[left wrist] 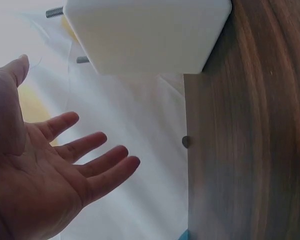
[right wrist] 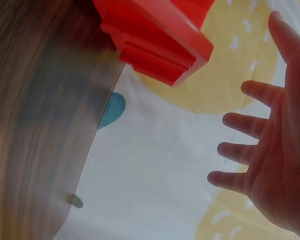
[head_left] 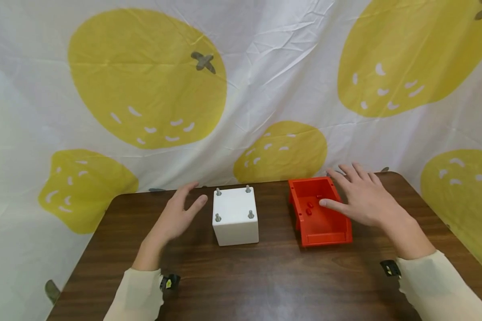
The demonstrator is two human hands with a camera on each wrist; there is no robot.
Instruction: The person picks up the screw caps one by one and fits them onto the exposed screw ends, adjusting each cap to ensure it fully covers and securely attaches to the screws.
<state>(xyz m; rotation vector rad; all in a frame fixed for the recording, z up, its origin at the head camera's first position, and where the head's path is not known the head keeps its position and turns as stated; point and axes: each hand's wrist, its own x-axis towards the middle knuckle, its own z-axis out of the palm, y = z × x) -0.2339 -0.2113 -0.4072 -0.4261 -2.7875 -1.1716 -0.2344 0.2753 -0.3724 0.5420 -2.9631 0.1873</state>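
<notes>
A white block [head_left: 236, 227] stands on the table, with several threaded metal studs [head_left: 251, 214] rising from the corners of its top. To its right is a red open-front bin [head_left: 325, 237] holding a few small red pieces [head_left: 309, 211], too small to identify. My left hand [head_left: 178, 217] hovers left of the block, fingers spread and apart from it; in the left wrist view the palm [left wrist: 45, 175] shows nothing held. Over the bin's right side hangs my right hand [head_left: 363, 198], fingers extended, and the right wrist view shows its bare palm [right wrist: 285, 165].
The brown wood table [head_left: 265, 285] reaches back to a white cloth [head_left: 257, 89] printed with large yellow fruit, hanging behind it. Black wrist straps [head_left: 390, 268] sit at both sleeve cuffs.
</notes>
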